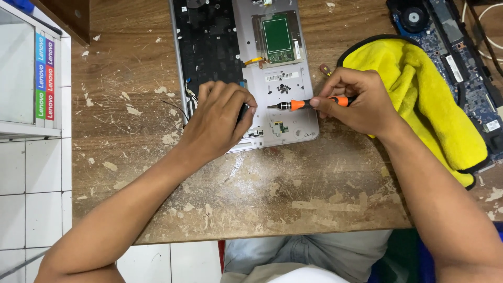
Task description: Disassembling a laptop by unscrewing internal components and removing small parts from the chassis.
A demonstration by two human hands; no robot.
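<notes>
- Screwdriver (306, 103) with the orange and black handle sits in the right hand (361, 102), lying nearly flat, tip pointing left over the silver laptop shell (293, 84).
- Right hand grip is closed on the screwdriver, fingertips pinched round the handle near its back end.
- Left hand (220, 118) is curled down on the lower left part of the shell, fingers bunched together around something small and dark; can't tell what it is, so can't really say whether that grip is holding anything or just pressing.
- Screwdriver tip ends just beside the left fingertips, not quite touching as far as I can see.
- Shell lies open side up on the table (293, 183), black keyboard backing on its left half, a green board (276, 36) in a metal frame higher up on the right half.
- Little heap of dark screws (283, 88) sits loose on the shell just above the screwdriver shaft.
- Yellow cloth (424, 99) with dark edging is right under and behind the right wrist, spread toward the right edge of the table.
- Blue motherboard (461, 63) with a round fan lies past the cloth at the top right, partly covered by it.
- Table top is worn wood, scratched and flecked with pale paint chips.
- White cabinet (31, 68) stands off to the left over a tiled floor.
</notes>
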